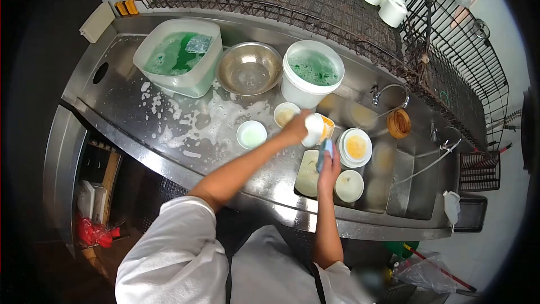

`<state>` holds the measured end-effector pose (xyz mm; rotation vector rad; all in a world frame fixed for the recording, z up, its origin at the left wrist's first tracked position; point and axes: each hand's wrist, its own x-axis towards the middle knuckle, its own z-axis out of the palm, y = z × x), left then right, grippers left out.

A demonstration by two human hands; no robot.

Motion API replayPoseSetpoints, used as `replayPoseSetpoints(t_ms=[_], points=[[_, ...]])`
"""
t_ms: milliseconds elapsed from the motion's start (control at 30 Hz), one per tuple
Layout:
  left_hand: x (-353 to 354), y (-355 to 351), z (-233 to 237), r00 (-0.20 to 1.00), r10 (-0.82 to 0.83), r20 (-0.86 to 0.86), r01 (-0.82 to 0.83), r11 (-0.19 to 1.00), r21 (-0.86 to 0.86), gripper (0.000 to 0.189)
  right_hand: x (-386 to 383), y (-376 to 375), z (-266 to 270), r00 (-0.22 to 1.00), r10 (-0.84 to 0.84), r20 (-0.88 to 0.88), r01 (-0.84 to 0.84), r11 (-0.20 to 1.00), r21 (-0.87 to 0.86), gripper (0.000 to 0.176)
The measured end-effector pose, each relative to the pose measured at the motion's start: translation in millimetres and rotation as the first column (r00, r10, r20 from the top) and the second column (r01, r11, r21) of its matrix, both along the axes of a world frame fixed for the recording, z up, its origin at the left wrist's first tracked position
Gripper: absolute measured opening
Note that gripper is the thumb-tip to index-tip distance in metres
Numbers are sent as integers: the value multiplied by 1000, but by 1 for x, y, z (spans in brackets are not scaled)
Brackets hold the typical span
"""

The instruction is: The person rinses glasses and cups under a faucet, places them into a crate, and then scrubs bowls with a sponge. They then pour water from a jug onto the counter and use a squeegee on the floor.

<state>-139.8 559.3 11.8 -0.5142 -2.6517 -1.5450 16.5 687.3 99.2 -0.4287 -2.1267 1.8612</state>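
Note:
My left hand [296, 129] reaches over the near edge of the sink, its fingers closed on a small white bowl [313, 132] that is tilted and a little blurred. Just below and right of it, my right hand [329, 173] grips a blue sponge [324, 155]. Under the held bowl, an orange-and-white dish [328, 126] partly shows. Two small bowls stand on the counter by my left forearm: one holds pale green liquid [251, 135], the other is a yellowish-stained bowl [286, 114]. Right of the sponge sit stacked white bowls [355, 146] with a yellow residue and another white bowl [349, 186].
A square tub of green soapy water [174, 56], a metal basin [250, 68] and a white bucket of green suds [313, 67] line the back. Foam [219, 115] covers part of the steel counter. Rightward are a faucet [398, 94], a wooden container [399, 123] and a wire rack [337, 5] above.

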Motion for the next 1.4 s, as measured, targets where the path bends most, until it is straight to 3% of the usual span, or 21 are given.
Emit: replayPoseSetpoints(t_ms=[33,67,100,200,333,367,467,500,633,700,800,833,900,967,1067,1100,1167,1233,1300,1333,1400], points=[[16,15,7,993,-108,57,103,992,75,61,-10,2,12,992,44,-115,17,877,480,37],[48,18,74,860,-91,503,28,991,132,57,-16,6,18,971,137,-195,92,539,837,38],[54,25,76,758,-237,608,63,954,294,54,-20,12,6,961,187,-202,83,502,861,35],[79,37,65,609,-326,723,-73,885,460,63,-28,34,1,989,149,7,-56,327,943,30],[82,35,51,515,-419,748,-188,796,575,72,-44,24,-19,984,88,-155,43,727,686,33],[73,26,46,531,-457,714,-169,768,618,75,-48,25,-33,959,232,-162,-85,783,617,34],[78,-7,68,472,-453,757,-94,827,554,74,-42,25,1,870,484,88,-245,271,931,34],[83,-17,64,470,-536,702,-109,754,648,64,-42,21,10,895,438,84,-191,207,960,32],[84,-15,71,401,-523,753,-428,620,658,55,-51,-8,0,940,320,-117,-59,490,870,22],[70,-22,46,400,-501,768,-473,605,641,54,-50,-30,-7,930,340,-135,-145,682,716,17],[61,-30,21,523,-16,852,-635,660,402,46,-47,-35,23,753,650,104,-398,323,859,19],[61,-37,16,626,81,776,-548,753,363,43,-51,-33,42,656,697,289,-518,138,844,13],[61,-57,20,808,209,550,-378,901,213,37,-57,-24,44,681,725,108,-310,151,939,17],[59,-70,41,824,71,561,-270,921,279,32,-61,-22,54,667,732,-141,-124,295,948,21],[61,-78,53,784,-174,596,-141,885,444,29,-75,-45,39,773,491,-403,-251,819,517,23],[67,-74,61,778,-186,601,-111,900,422,29,-84,-50,9,891,367,-266,-364,929,63,31],[74,-71,68,768,-233,596,-114,867,486,32,-97,-59,-10,901,380,-209,-432,753,-496,32],[77,-68,76,669,-182,720,-375,753,540,36,-97,-71,-22,921,377,-99,-254,389,-885,39],[70,-63,71,546,-201,813,-614,565,552,43,-82,-97,-25,956,278,-91,-169,271,-948,41],[66,-65,58,628,-137,766,-623,500,601,41,-75,-112,-25,969,235,-82,-132,206,-970,42],[62,-71,52,754,19,657,-615,372,695,39,-56,-149,-20,997,71,-9,-33,342,-939,43]])
